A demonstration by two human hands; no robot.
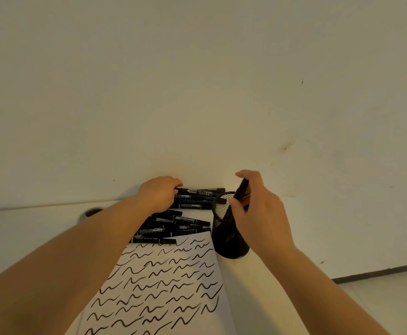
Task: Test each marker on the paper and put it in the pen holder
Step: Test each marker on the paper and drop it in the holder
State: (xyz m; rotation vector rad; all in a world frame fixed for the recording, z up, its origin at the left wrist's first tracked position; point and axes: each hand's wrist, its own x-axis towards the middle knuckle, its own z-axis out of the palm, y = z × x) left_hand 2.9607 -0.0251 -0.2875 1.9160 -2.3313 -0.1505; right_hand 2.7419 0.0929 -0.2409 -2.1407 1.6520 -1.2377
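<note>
A white sheet of paper [163, 286] covered in black wavy test strokes lies in front of me. Beyond it, against the wall, lies a pile of several black markers [185, 223]. My left hand [157, 194] rests on the far end of the pile, its fingers closed on the end of the rearmost marker [201, 191]. To the right of the paper stands a black mesh pen holder [229, 235]. My right hand [255, 209] holds a black marker [242, 188] tilted over the holder's mouth, its lower end inside the rim.
The pale table [265, 286] ends at a cream wall [197, 93] just behind the markers. A small round dark object [90, 213] sits at the table's back left. The table's right edge and the floor [391, 298] show at the lower right.
</note>
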